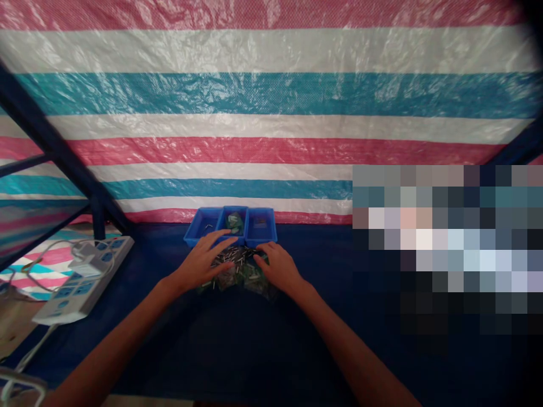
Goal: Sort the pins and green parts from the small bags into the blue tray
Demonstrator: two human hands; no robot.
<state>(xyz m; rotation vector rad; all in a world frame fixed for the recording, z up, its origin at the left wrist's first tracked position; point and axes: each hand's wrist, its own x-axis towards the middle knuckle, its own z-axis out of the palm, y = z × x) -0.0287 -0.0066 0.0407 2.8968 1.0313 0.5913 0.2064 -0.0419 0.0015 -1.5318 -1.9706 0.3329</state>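
Observation:
A heap of small metal pieces, possibly screws or pins, lies on the dark blue table, mixed with small clear and greenish plastic bags. At its left side is my left hand, fingers spread over the edge of the heap. My right hand rests at the right side, its fingers apart and slightly curled toward the pieces. Neither hand visibly grips anything. Just behind the heap stand three joined blue bins: the left bin has a few metal pieces, the middle bin a greenish bag, the right bin a small dark item.
A white power strip with a plugged-in adapter and cables lies at the left on the table. Striped plastic sheeting hangs behind, with a dark metal frame at left. The right side is pixelated.

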